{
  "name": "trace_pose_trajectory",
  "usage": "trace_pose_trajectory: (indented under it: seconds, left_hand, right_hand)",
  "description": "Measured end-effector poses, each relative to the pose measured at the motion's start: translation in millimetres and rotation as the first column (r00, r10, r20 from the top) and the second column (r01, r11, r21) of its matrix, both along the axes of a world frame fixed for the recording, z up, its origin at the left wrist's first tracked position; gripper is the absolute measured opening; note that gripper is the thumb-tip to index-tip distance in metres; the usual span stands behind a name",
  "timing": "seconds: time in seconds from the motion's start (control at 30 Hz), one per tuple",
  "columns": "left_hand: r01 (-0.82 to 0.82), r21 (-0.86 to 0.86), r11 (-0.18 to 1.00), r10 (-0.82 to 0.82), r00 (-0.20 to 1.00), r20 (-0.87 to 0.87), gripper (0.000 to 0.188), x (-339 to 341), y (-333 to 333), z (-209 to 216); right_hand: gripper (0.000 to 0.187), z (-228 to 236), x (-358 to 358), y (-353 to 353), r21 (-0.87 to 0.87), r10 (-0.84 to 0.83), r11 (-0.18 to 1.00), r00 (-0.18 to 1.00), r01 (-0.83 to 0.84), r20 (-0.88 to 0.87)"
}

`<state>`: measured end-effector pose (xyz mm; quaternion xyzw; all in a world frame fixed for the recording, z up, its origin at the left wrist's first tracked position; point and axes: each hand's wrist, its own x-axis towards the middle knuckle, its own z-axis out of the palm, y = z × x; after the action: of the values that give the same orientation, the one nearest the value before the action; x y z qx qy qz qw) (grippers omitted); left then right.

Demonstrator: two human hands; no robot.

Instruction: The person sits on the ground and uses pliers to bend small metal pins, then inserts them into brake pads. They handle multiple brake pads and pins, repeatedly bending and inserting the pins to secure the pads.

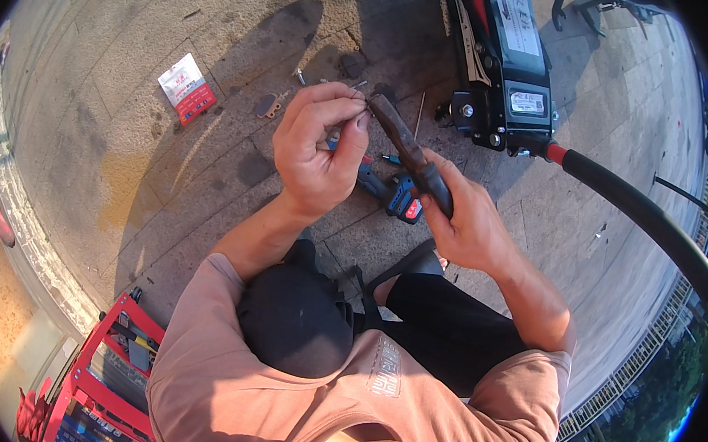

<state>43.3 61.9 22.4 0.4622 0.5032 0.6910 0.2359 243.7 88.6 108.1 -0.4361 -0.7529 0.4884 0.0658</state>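
Person squats over paved ground. Right hand point(468, 218) clenches the dark handles of a pair of pliers point(410, 154), nose raised toward the left hand point(318, 146). Left fingers point(343, 106) pinch a small part at the plier tip; too small to identify. Pliers look rigid, metal, moderately heavy, best held low on the handles. The small part seems light, easily dropped. A power drill point(390, 195) lies on the pavement point(108, 141) below.
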Motion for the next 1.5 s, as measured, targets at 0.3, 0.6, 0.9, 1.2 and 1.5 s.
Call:
trace_pose_trajectory:
  seconds: [0.3, 0.6, 0.9, 1.2, 1.5]
  left_hand:
    - [-0.022, 0.030, 0.999, 0.021, 0.999, 0.038, 0.017, 4, -1, 2]
    - [-0.026, 0.034, 0.999, 0.025, 0.999, 0.024, 0.018, 1, -2, 1]
    - [-0.011, 0.043, 0.999, 0.009, 0.999, 0.042, 0.019, 0, -2, 1]
    - [0.016, 0.059, 0.998, -0.020, 0.998, 0.066, 0.018, 1, -3, 2]
    - [0.033, 0.066, 0.997, -0.036, 0.998, 0.056, 0.016, 1, -4, 3]
  right_hand:
    - [0.054, 5, -2, -4, -0.007, 0.028, 1.000, 0.999, -0.028, 0.035]
    - [0.052, 0, -9, -12, -0.107, -0.052, 0.993, 0.998, 0.047, -0.044]
    - [0.052, -4, -13, -17, -0.094, -0.060, 0.994, 0.996, 0.053, -0.068]
    - [0.048, -8, -14, -22, -0.115, -0.082, 0.991, 0.990, 0.068, -0.115]
    - [0.056, -5, -12, -20, -0.219, -0.063, 0.975, 0.993, 0.040, -0.097]
